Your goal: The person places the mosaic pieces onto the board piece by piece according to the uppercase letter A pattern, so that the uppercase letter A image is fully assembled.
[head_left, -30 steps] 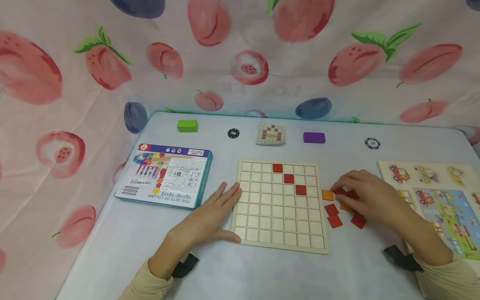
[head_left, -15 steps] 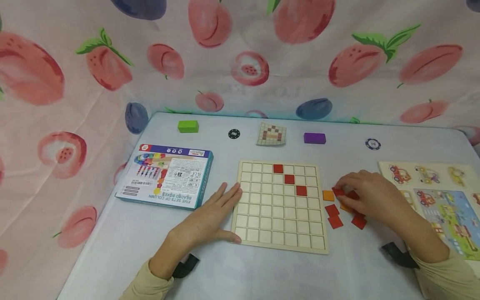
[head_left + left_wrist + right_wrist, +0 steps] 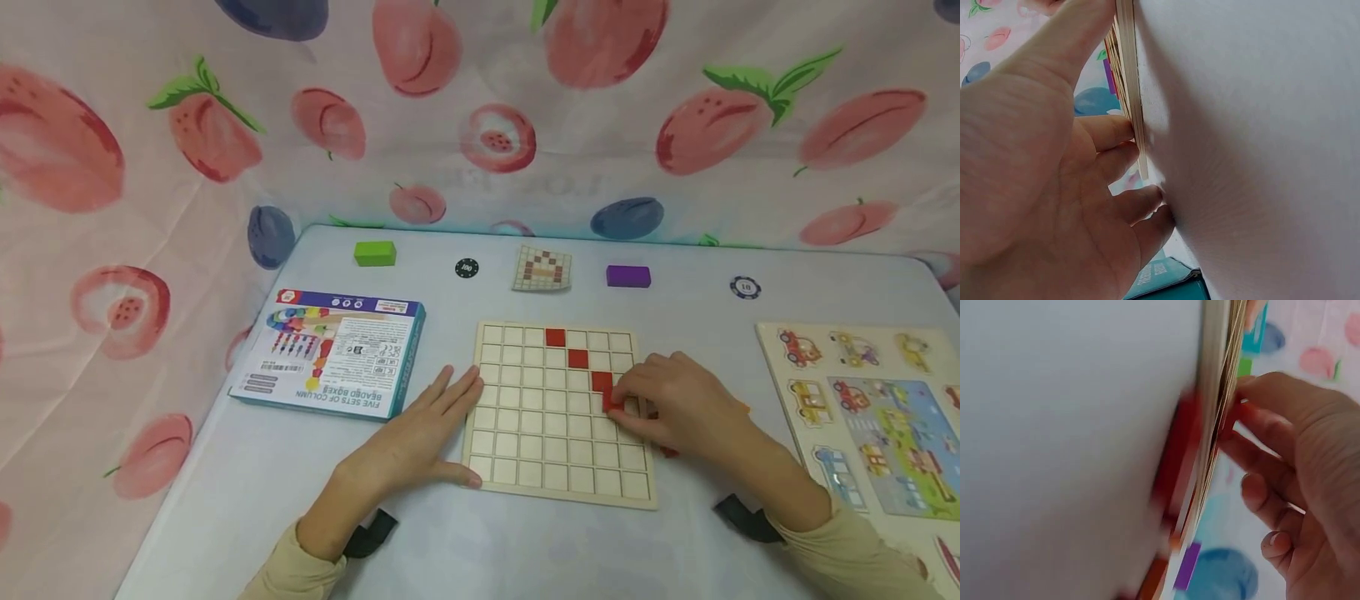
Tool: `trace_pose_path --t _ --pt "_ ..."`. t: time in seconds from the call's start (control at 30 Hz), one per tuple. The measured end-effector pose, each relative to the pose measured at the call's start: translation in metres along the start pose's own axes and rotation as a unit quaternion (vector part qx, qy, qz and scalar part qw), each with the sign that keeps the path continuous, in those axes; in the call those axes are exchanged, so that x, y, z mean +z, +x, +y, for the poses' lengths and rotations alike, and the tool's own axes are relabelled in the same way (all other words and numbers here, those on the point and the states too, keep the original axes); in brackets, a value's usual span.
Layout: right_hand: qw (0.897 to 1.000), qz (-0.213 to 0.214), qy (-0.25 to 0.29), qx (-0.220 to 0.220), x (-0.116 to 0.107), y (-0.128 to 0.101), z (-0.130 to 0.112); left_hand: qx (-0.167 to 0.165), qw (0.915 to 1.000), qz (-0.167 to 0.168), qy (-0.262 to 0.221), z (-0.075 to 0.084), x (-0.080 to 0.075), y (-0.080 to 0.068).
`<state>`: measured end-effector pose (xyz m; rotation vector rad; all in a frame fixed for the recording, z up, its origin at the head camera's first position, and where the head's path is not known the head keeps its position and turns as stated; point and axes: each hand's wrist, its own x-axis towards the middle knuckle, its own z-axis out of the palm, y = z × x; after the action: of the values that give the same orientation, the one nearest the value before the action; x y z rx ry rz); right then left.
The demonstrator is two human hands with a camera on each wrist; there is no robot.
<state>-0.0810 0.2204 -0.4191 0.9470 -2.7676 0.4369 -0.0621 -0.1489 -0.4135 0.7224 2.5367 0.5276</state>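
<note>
A wooden grid board lies on the table, with three red square tiles in a diagonal run at its upper right, the lowest being a red tile. Just below that one, my right hand pinches another red tile between thumb and fingers over the board. In the right wrist view the pinched tile is at the board's edge. My left hand rests flat with spread fingers, touching the board's left edge; the left wrist view shows its fingers against that edge. Loose tiles right of the board are mostly hidden by my right hand.
A bead-set box lies left of the board. Behind stand a green block, a black chip, a pattern card, a purple block and a blue-white chip. A picture puzzle board lies at the right.
My right hand has picked up a red tile from the loose ones and carried it left onto the board. My left hand has stayed at the board's left edge.
</note>
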Motion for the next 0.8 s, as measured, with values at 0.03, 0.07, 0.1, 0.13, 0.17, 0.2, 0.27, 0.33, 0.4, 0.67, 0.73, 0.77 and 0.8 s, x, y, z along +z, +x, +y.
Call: trace_pose_path --t 0.03,0.07,0.1,0.13,0.17,0.2,0.27,0.33,0.4,0.67,0.73,0.77,0.8 --pt "1.000 0.001 0.001 -0.013 0.002 0.001 -0.004 0.000 1.0000 -0.001 -0.002 0.000 0.000 0.000" --pt "1.000 0.000 0.001 -0.023 0.004 0.002 -0.007 -0.001 1.0000 -0.003 -0.003 0.000 0.001 0.000" --pt "1.000 -0.001 -0.003 -0.028 0.005 0.003 -0.009 -0.003 1.0000 -0.004 -0.002 0.001 0.001 0.000" --pt "0.999 -0.001 -0.006 -0.032 0.006 0.004 -0.011 -0.003 1.0000 -0.005 -0.002 0.001 0.001 0.000" --pt "0.999 -0.002 -0.011 -0.033 0.007 0.004 -0.012 -0.003 1.0000 -0.005 -0.002 0.001 0.001 0.000" --pt "0.999 -0.004 -0.016 -0.032 0.007 0.004 -0.013 -0.004 1.0000 -0.006 0.001 0.001 0.001 0.000" --pt "0.999 -0.008 -0.021 -0.027 0.007 0.005 -0.014 -0.003 1.0000 -0.004 0.003 0.000 0.001 0.000" --pt "1.000 -0.012 -0.018 -0.019 0.007 0.005 -0.014 -0.001 1.0000 -0.001 0.004 0.000 0.001 -0.001" --pt "1.000 -0.017 -0.016 -0.012 0.007 0.005 -0.014 0.000 1.0000 0.001 0.002 0.000 0.001 -0.001" --pt "0.999 -0.028 -0.019 -0.011 0.005 0.005 -0.012 0.005 0.9999 0.004 -0.011 0.000 0.001 -0.002" --pt "0.999 -0.031 -0.011 -0.010 0.005 0.006 -0.011 0.007 0.9999 0.004 -0.012 0.000 0.000 -0.001" --pt "0.999 -0.033 -0.007 -0.010 0.005 0.006 -0.011 0.007 0.9999 0.003 -0.012 0.000 0.000 -0.001" --pt "0.999 -0.038 -0.005 -0.008 0.004 0.006 -0.010 0.007 0.9999 0.002 -0.013 0.000 0.000 0.000"
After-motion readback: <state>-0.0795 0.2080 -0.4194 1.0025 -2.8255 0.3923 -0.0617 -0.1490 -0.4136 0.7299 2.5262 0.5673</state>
